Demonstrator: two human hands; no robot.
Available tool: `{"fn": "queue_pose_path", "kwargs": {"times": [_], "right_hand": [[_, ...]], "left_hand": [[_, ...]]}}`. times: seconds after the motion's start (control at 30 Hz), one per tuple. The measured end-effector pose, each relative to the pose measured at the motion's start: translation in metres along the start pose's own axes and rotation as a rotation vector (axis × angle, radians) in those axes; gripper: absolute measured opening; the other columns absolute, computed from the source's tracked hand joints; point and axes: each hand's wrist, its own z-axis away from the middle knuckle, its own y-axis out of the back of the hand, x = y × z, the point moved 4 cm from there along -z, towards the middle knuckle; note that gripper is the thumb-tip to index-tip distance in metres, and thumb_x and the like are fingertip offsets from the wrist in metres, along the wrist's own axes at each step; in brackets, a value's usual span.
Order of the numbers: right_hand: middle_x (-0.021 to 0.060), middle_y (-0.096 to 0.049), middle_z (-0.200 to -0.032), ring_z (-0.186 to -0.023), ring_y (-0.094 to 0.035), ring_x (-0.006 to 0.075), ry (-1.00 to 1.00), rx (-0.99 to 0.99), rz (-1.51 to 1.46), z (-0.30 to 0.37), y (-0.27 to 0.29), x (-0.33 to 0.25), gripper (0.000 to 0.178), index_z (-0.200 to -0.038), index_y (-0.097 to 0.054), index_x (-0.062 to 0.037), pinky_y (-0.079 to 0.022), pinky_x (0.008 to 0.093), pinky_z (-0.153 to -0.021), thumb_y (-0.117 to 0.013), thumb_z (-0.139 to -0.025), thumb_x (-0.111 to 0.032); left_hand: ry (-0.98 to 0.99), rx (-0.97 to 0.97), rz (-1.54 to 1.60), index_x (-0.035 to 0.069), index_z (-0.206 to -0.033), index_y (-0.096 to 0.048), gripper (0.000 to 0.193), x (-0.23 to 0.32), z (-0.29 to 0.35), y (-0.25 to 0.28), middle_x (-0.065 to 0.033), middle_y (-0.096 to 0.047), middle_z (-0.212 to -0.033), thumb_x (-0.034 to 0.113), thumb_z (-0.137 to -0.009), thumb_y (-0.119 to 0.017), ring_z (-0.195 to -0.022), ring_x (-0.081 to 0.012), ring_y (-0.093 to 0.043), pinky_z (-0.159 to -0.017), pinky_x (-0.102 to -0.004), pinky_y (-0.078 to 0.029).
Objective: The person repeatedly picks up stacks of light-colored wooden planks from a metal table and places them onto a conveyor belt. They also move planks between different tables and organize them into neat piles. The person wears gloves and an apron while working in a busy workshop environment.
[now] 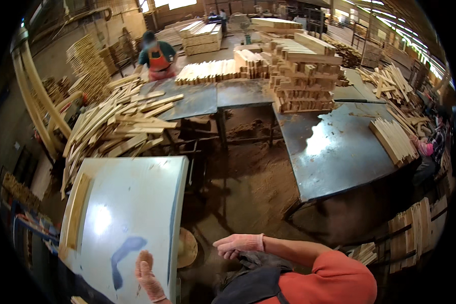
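My left hand (148, 276), in a pale pink glove with a brownish fingertip area, is over the near right part of a light grey tabletop (137, 192). Its fingers point away from me and nothing shows in them. My right hand (238, 244), in a similar glove, hangs in the air right of that table, in front of my body. Its fingers reach left, slightly bent, with no object in them. A wooden strip (78, 210) lies along the table's left edge. A dark bluish smear (122, 256) marks the surface beside my left hand.
A round wooden stool top (187, 248) is beside the table. Loose wood strips (121, 121) are heaped beyond it. A dark metal table (334, 147) stands right, with stacked wood blocks (304, 76). One person (157, 58) stands far left, another (433, 144) far right.
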Motion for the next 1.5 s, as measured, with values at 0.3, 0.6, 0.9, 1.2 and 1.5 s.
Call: {"fn": "queue_pose_path", "kwargs": {"times": [0.3,0.6,0.9,1.2,1.5], "right_hand": [[0.0133,-0.068,-0.130,-0.110,-0.068,0.0206,0.122,0.317,-0.357,0.050,0.191,-0.009,0.055,-0.159,-0.051,-0.0051,-0.058,0.0365,-0.095,-0.064,-0.111,-0.029],[0.0198,-0.069,-0.134,-0.112,-0.071,0.0261,0.206,0.623,-0.366,0.007,0.382,-0.125,0.058,-0.157,-0.051,-0.0015,-0.060,0.0421,-0.099,-0.065,-0.110,-0.031],[0.0171,-0.070,-0.130,-0.105,-0.073,0.0267,0.253,0.789,-0.327,-0.038,0.541,-0.336,0.074,-0.165,-0.037,-0.0010,-0.062,0.0419,-0.092,-0.072,-0.105,-0.026],[0.0218,-0.054,-0.153,-0.116,-0.067,0.0241,0.122,0.689,-0.082,-0.168,0.685,-0.483,0.106,-0.174,-0.004,-0.0047,-0.056,0.0376,-0.096,-0.077,-0.101,-0.027],[0.0325,-0.046,-0.163,-0.152,-0.046,0.0401,0.193,1.107,0.434,-0.305,0.980,-0.733,0.114,-0.170,-0.021,0.0003,-0.038,0.0415,-0.124,-0.085,-0.087,-0.044]], "left_hand": [[0.242,-0.305,0.127,-0.009,-0.142,-0.063,0.056,-0.074,-0.101,-0.246,-0.0221,-0.071,-0.134,0.032,-0.103,-0.071,-0.126,-0.0329,-0.068,-0.116,-0.0445,-0.050],[0.264,-0.436,0.146,-0.009,-0.144,-0.062,0.051,-0.148,-0.343,-0.427,-0.0209,-0.070,-0.137,0.026,-0.107,-0.065,-0.128,-0.0315,-0.068,-0.116,-0.0441,-0.051],[0.248,-0.869,-0.266,-0.003,-0.144,-0.065,0.049,-0.204,-0.531,-0.673,-0.0142,-0.070,-0.143,0.026,-0.105,-0.070,-0.135,-0.0221,-0.063,-0.116,-0.0339,-0.046],[0.471,-0.821,-0.307,-0.003,-0.149,-0.060,0.055,-0.284,-0.657,-0.727,-0.0154,-0.067,-0.148,0.025,-0.104,-0.072,-0.138,-0.0229,-0.061,-0.118,-0.0343,-0.045],[0.527,-0.502,-0.459,-0.008,-0.162,-0.037,0.082,-0.394,-0.937,-0.856,-0.0266,-0.056,-0.154,0.027,-0.099,-0.076,-0.143,-0.0308,-0.055,-0.119,-0.0401,-0.043]]}}
